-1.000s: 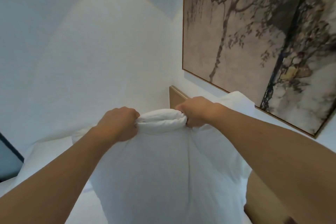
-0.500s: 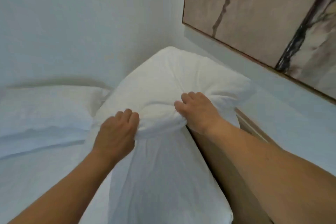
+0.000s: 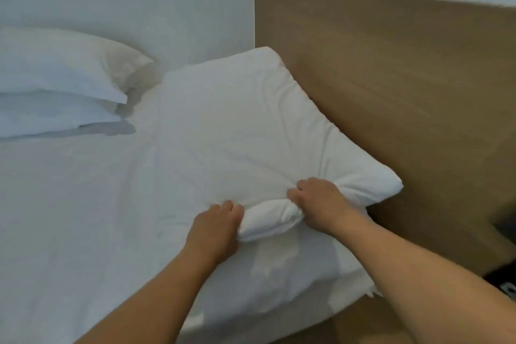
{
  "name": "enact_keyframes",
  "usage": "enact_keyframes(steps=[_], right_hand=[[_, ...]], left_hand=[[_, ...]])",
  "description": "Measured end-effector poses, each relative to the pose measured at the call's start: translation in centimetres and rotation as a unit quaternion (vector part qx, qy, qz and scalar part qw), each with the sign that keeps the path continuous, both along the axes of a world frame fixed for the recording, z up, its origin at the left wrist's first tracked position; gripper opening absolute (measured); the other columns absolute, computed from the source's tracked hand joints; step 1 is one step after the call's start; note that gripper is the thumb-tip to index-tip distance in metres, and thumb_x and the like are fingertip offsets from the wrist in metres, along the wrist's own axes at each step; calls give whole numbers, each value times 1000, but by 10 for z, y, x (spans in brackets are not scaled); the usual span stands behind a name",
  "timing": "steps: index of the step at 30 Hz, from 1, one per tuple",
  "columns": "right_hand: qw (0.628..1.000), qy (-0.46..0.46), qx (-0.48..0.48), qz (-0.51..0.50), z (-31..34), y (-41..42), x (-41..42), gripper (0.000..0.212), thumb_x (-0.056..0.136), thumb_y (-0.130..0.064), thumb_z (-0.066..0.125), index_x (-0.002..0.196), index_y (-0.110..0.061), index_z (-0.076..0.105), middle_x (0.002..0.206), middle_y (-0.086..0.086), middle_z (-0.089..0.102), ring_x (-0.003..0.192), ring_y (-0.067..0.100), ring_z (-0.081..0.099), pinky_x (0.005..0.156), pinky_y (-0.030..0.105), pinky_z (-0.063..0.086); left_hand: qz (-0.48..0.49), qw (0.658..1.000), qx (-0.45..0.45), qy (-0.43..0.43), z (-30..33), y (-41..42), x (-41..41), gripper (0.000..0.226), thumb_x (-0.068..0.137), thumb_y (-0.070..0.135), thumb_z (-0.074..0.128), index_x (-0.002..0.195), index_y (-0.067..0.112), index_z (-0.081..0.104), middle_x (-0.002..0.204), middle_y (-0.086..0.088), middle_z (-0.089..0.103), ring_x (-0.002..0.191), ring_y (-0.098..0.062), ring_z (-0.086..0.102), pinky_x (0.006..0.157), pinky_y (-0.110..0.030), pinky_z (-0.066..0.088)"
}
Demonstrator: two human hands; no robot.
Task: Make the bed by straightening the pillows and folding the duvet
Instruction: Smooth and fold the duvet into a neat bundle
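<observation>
A white pillow lies flat on the bed, its far corner against the wooden headboard. Both my hands grip its near edge, which is bunched into a thick roll between them. My left hand clutches the left end of the roll and my right hand clutches the right end. Two more white pillows lie stacked at the far left against the wall. The white sheet covers the mattress. No duvet is in view.
The brown headboard runs along the right side, with a white wall above and behind it. The bed's wooden frame shows at the lower right. A dark object sits at the right edge.
The pillow, held up in the air a second ago, has come down flat onto the bed by the headboard. My hands still grip the same bunched edge. The view has tilted downward.
</observation>
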State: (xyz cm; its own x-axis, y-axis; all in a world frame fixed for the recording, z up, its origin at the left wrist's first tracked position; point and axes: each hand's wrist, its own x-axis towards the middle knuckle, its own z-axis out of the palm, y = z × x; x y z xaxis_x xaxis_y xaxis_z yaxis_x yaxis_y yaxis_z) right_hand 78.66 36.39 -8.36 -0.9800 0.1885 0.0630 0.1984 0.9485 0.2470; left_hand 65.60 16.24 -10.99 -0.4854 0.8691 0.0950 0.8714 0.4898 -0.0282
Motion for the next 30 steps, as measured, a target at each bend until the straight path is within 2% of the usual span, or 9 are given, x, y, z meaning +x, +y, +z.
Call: enact_keyframes(steps=[2,5,7,12,15,18,21,24,30], right_hand=[[1000,10,12,9,45,10,-2,32,80,-18,61,112,-19,55,104,8,57,96,30,57,70,34,41],[998,-2,54,-9,93,25,-5,31,85,-21,56,115,-22,53,110,7,56,102,29,55,76,35,42],[998,-3,59,-16,79,26,5,31,85,-23,57,115,-23,53,113,7,56,103,29,55,78,35,42],[980,-127,-136,-72,-35,-9,59,53,79,-24,58,128,-20,39,129,8,40,117,30,40,99,37,32],[960,-22,-255,-115,-12,20,44,64,67,-54,38,125,-27,41,125,-1,41,119,25,40,96,31,28],[971,98,-166,-140,27,63,15,76,74,-63,16,142,-32,32,144,2,31,135,24,25,111,37,16],[966,49,-125,-221,16,82,-11,68,86,-69,0,150,-44,-4,161,0,-11,147,25,-12,115,51,-13],[955,19,-145,-259,-17,95,-27,65,90,-69,2,148,-46,-16,160,-2,-21,146,26,-19,113,55,-17],[952,29,-138,-273,-72,120,-36,71,82,-70,-8,144,-42,-27,157,-3,-27,146,21,-23,117,51,-12]], left_hand=[[22,999,36,3,35,7,4,33,76,24,59,108,20,51,102,-2,55,89,-27,58,62,-32,41],[33,996,77,12,59,24,12,33,76,26,60,107,22,50,101,0,54,89,-26,57,62,-31,40],[31,998,59,-1,44,26,24,37,75,27,61,110,23,49,105,1,52,94,-25,55,66,-32,41],[53,986,-155,-32,-21,9,58,48,80,26,58,125,21,43,126,-5,47,112,-30,49,87,-39,43],[22,965,-251,-74,20,37,32,60,77,50,63,127,21,48,128,-5,53,114,-28,54,89,-38,42],[24,984,-126,-122,60,72,5,50,83,62,44,114,23,51,124,-4,57,112,-26,52,87,-39,41],[42,996,60,-55,52,92,-21,51,93,54,29,137,30,36,150,-3,31,136,-27,27,106,-57,26],[106,991,34,-77,19,103,-52,60,93,63,15,150,45,5,162,7,-8,148,-27,-12,106,-73,-7],[137,987,54,-69,-39,125,-71,67,88,72,6,147,49,-13,160,10,-21,143,-26,-29,97,-76,-15]])
